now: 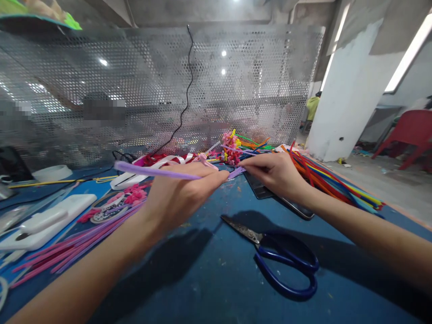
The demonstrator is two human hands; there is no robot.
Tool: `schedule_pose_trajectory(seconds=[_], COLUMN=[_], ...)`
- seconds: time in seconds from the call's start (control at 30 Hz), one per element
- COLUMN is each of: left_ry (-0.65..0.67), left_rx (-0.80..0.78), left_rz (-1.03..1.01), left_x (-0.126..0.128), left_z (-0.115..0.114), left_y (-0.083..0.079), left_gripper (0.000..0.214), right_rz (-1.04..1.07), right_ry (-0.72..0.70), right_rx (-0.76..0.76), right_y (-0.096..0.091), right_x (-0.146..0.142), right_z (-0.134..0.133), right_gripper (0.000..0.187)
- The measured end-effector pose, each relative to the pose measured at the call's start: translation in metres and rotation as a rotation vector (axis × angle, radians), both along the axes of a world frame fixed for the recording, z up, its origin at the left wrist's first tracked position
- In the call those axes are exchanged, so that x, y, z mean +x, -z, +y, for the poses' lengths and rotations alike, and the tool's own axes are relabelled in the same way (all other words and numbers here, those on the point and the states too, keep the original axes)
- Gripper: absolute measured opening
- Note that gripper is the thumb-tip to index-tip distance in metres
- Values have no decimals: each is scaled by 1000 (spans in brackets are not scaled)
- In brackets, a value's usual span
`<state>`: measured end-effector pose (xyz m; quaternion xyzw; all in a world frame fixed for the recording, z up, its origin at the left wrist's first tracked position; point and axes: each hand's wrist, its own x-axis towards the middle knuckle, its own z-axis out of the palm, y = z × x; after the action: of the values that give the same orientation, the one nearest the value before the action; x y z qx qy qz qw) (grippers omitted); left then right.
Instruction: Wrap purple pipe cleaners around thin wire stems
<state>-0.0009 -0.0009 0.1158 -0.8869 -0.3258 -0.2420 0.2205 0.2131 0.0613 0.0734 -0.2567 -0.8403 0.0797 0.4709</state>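
A purple pipe cleaner (157, 172) runs across my left hand (189, 191), its free end sticking out to the left. My left thumb and fingers are pinched on it near the middle of the view. On the right, my right hand (275, 173) pinches the other end, where a short purple stretch (236, 172) shows between both hands and looks bent or doubled. Below the hands lie scissors (286, 265) with dark blue handles, their blades pointing up and left on the blue table (216, 279). Neither hand touches them.
Pink and purple pipe cleaners (84, 236) lie at left beside a white device (47, 220). Many-coloured pipe cleaners (330, 186) and a dark phone (293, 207) lie at right. Behind stand a pink beaded-looking bundle (231, 148) and a perforated metal screen (135, 90).
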Motion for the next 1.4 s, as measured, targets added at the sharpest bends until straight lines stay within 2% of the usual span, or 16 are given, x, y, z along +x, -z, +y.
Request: schedule_pose_trajectory(seconds=[0.1,0.17,0.23,0.33,0.4,0.47,0.53,0.63,0.73,0.77,0.83,1.0,1.1,1.27,1.33,1.4], left_ry=[-13,9,45,106,112,82,45,0,-16,-16,-26,27,60,-37,-72,-97], left_rx=[2,-116,-283,-420,-317,-128,27,74,-80,-157,-227,-237,-192,87,129,53], left_rz=[-15,-103,-204,-324,-306,-191,-75,-58,-178,-195,-182,-238,-237,-101,-86,-171], left_x=[-9,-16,-18,-12,-4,3,5,-2,-13,-16,-18,-6,2,11,9,4], left_z=[2,10,19,24,19,9,-1,-2,11,17,25,23,11,-10,-14,-12], left_y=[-8,-9,-4,7,12,12,8,-1,-3,-1,5,19,21,13,5,-3], left_gripper=[21,19,18,19,20,22,23,22,22,23,23,24,24,21,21,22], right_rz=[-280,-326,-207,177,356,355,192,-82,-160,-141,-38,418,500,120,-15,-104], right_ry=[-213,-377,-486,-420,-245,-69,13,-67,-229,-279,-341,-337,-296,-37,-33,-107], right_rx=[119,66,-70,-255,-288,-234,-156,-127,-238,-296,-409,-505,-462,-187,-48,55], right_y=[-5,-10,-13,-13,-11,-9,-8,-10,-16,-17,-18,-12,-9,-10,-10,-10], right_x=[4,7,8,7,4,2,1,1,4,4,5,-1,-4,-3,-1,0], right_z=[-4,-8,-10,-10,-8,-8,-9,-15,-22,-23,-22,-10,-7,-12,-15,-16], right_gripper=[18,15,11,11,13,12,10,14,9,6,12,22,17,12,12,14])
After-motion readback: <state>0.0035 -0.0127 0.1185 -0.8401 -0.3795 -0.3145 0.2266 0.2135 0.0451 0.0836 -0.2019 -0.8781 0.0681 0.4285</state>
